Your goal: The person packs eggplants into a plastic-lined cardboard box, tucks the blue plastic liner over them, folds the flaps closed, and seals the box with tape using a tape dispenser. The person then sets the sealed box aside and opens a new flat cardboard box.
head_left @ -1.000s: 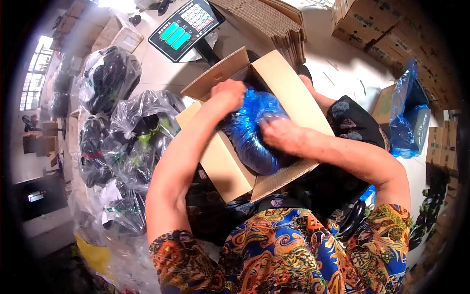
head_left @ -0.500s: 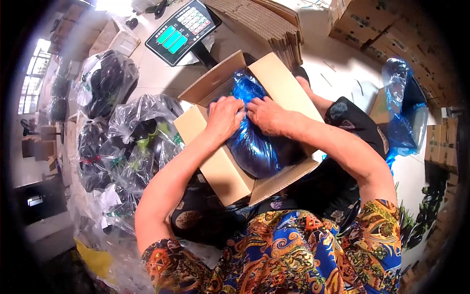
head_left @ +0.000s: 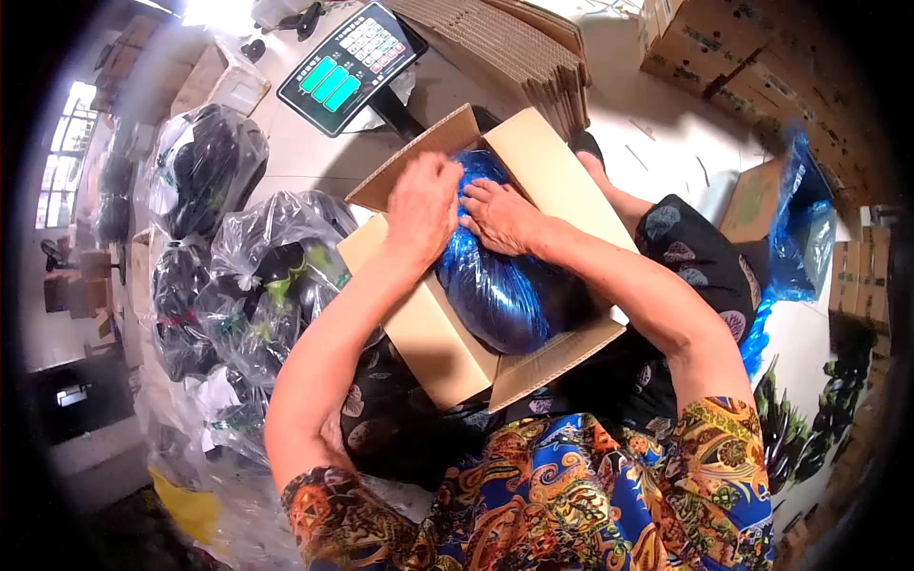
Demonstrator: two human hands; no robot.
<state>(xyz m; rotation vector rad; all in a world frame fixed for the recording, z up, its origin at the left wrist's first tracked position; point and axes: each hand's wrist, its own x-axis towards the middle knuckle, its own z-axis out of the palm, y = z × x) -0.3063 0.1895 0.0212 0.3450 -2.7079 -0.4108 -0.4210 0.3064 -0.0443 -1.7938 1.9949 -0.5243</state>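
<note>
An open cardboard box (head_left: 419, 324) stands tilted in front of me, its flaps folded outward. Inside it lies a bulging blue plastic bag (head_left: 495, 295) with dark contents, which look like eggplants. My left hand (head_left: 422, 205) is at the bag's upper left side, slightly blurred, its fingers curled in against the plastic. On the bag's top, my right hand (head_left: 500, 217) has its fingers bent and closed on the blue film. The bag's mouth is partly hidden by both hands.
A scale display (head_left: 352, 67) stands behind the box. Clear bags of eggplants (head_left: 286, 266) are piled on the left. Flattened cartons (head_left: 486, 48) lean at the back. On the right are a box with blue plastic (head_left: 800, 228) and loose eggplants (head_left: 833, 409).
My left hand has moved up and slightly left along the bag. My right hand has shifted slightly left, and the bag's upper end is lower in the box.
</note>
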